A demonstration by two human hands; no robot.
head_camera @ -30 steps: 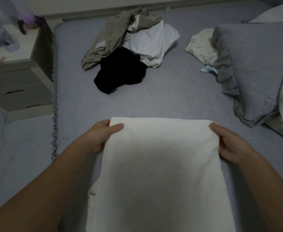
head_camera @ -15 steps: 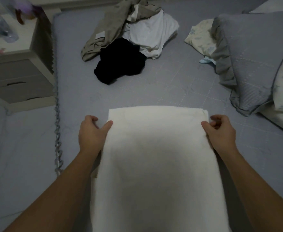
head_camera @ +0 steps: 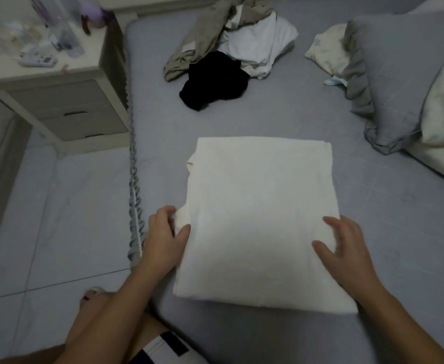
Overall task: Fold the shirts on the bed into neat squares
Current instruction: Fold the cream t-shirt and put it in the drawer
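Note:
A cream shirt (head_camera: 260, 219), folded into a long rectangle, lies flat on the grey bed (head_camera: 307, 116) in front of me. My left hand (head_camera: 165, 237) pinches a loose flap at the shirt's left edge, thumb on top and fingers curled under it. On the shirt's right side my right hand (head_camera: 344, 248) rests with fingers spread. At the far end of the bed is a pile of unfolded clothes: a black garment (head_camera: 215, 80), a white shirt (head_camera: 260, 46) and a khaki one (head_camera: 202, 40).
Grey pillows (head_camera: 394, 74) and a floral cushion (head_camera: 326, 51) crowd the bed's right side. A beige nightstand (head_camera: 58, 101) with bottles stands left of the bed. The tiled floor (head_camera: 45, 219) and my foot (head_camera: 94, 298) lie at lower left.
Both hands slid from the shirt's far corners back toward me along its sides. The left hand took hold of the side flap and the right hand opened flat. The view shifted back.

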